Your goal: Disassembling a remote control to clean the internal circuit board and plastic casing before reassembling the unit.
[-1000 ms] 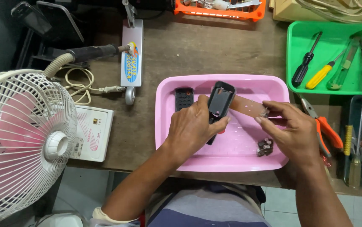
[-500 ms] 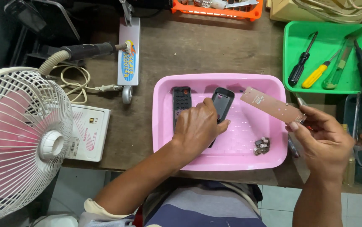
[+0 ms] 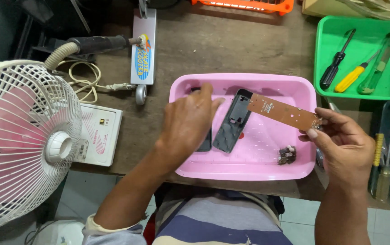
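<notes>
Right hand [image 3: 347, 147] fingers [image 3: 315, 133] pinch a brown circuit board [image 3: 282, 111] by its end; left hand [image 3: 188, 120] fingers, loosely curled, rest over a black casing [image 3: 232, 122] in the pink tray [image 3: 249, 170].

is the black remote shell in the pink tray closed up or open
Open: the black shell lies hollow side up in the pink tray; the right hand holds its circuit board.

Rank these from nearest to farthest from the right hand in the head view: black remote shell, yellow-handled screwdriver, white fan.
From the right hand:
1. Yellow-handled screwdriver, in the green tray, above the hand.
2. Black remote shell, in the pink tray, to its left.
3. White fan, far left.
</notes>
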